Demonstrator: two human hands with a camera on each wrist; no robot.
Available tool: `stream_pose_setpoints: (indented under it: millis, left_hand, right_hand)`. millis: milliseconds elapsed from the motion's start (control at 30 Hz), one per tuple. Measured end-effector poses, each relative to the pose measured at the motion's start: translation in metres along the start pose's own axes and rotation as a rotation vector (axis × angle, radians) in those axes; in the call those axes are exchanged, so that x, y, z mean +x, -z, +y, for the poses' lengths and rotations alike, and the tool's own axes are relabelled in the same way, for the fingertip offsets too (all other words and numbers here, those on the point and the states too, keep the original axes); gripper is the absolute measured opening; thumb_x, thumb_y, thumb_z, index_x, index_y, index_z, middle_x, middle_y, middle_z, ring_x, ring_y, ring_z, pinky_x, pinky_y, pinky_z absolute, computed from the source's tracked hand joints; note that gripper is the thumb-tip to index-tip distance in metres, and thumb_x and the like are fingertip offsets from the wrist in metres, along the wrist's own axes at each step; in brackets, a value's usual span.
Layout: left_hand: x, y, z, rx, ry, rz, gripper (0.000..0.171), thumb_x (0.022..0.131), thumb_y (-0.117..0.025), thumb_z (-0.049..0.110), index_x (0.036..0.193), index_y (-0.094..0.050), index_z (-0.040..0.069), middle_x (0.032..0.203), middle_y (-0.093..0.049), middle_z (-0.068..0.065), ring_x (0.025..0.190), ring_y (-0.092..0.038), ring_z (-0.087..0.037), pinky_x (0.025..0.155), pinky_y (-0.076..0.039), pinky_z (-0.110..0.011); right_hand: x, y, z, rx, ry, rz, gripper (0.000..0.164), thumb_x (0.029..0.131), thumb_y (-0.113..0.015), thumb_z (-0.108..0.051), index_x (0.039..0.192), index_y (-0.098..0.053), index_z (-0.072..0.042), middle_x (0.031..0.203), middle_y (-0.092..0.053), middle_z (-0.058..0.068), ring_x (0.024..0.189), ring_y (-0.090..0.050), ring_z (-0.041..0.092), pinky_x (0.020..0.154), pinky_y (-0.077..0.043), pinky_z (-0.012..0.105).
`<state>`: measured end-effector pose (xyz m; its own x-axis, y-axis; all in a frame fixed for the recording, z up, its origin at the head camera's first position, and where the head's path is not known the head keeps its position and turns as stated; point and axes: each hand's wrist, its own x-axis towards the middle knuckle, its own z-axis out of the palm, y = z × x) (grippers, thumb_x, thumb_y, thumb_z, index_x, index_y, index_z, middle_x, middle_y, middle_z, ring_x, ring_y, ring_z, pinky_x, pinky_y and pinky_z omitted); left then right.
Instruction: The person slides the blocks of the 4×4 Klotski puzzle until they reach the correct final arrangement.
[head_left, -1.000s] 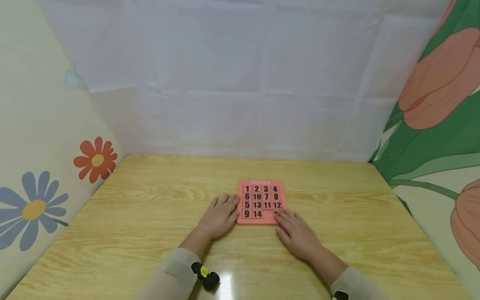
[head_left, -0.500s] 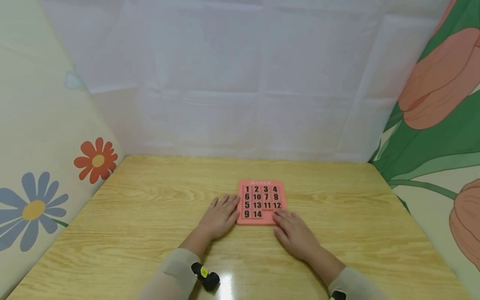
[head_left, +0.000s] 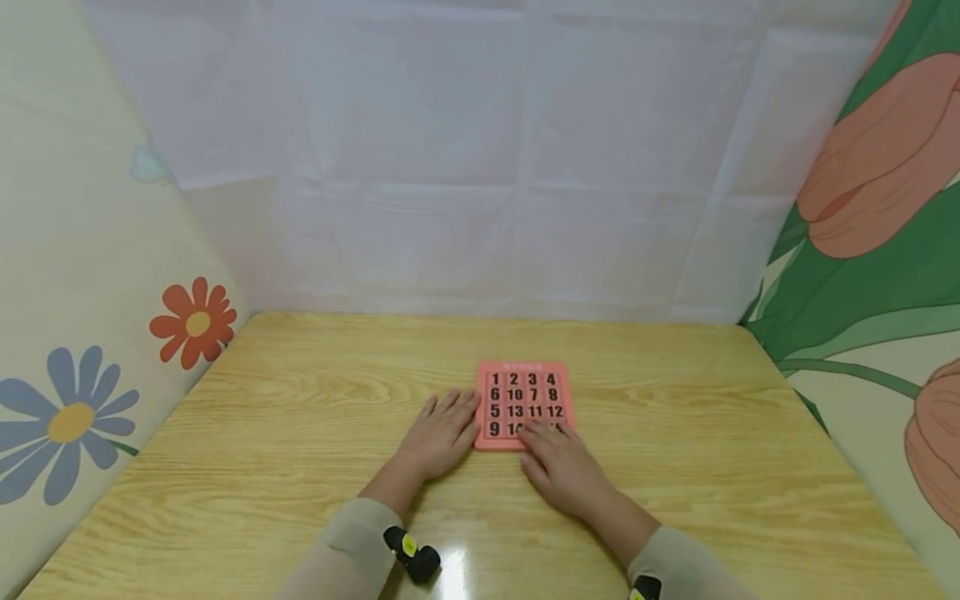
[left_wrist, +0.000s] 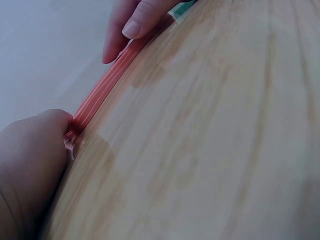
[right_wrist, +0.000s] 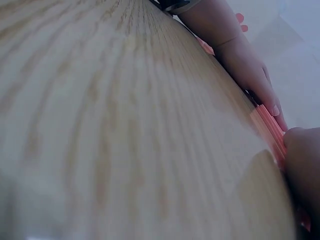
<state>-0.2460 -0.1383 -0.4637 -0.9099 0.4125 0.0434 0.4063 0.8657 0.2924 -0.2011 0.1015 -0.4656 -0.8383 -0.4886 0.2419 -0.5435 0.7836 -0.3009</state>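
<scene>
A pink sliding number puzzle [head_left: 523,402] lies flat on the table, its black-numbered tiles in rows. My left hand [head_left: 441,437] lies against its left edge, fingers straight. My right hand [head_left: 567,471] reaches in from the lower right, and its extended fingertips rest on the bottom row, partly covering the tiles right of the 9. Whether a gap lies under those fingers is hidden. From the left wrist, the left thumb [left_wrist: 55,120] touches the puzzle's side [left_wrist: 107,82]. The right wrist view catches the puzzle's edge [right_wrist: 270,127] between both hands.
The wood-grain table [head_left: 300,417] spreads around the puzzle. White cloth [head_left: 420,167] hangs behind it, with flower-printed cloth [head_left: 75,250] at the left and a tulip print [head_left: 862,292] at the right. A black wrist camera [head_left: 416,558] sits on the left sleeve.
My right hand has slid left along the bottom row, from the right corner tile to the third column, covering the gap seen there before. The left hand stays put.
</scene>
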Motion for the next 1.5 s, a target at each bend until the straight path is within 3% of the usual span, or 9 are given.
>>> stream_pose_setpoints:
  millis: [633,1500]
  left_hand:
    - [0.001,-0.001,0.000,0.015,0.004,0.011,0.056,0.106,-0.031,0.039,0.155,-0.030,0.013,0.161,-0.030,-0.004,0.152,-0.020,-0.029,0.125,-0.009,-0.051]
    - [0.000,-0.001,0.001,0.014,0.001,-0.001,0.056,0.106,-0.032,0.038,0.155,-0.029,0.012,0.162,-0.028,-0.005,0.152,-0.019,-0.030,0.125,-0.009,-0.052]
  right_hand:
    - [0.005,-0.002,-0.008,-0.013,-0.010,-0.053,0.047,0.101,-0.048,-0.035,0.141,-0.053,-0.010,0.151,-0.047,0.008,0.142,-0.042,0.027,0.122,-0.023,0.050]
    - [-0.001,0.002,0.003,-0.013,-0.013,-0.036,0.045,0.100,-0.051,-0.032,0.140,-0.055,-0.010,0.149,-0.049,0.009,0.141,-0.044,0.028,0.121,-0.027,0.049]
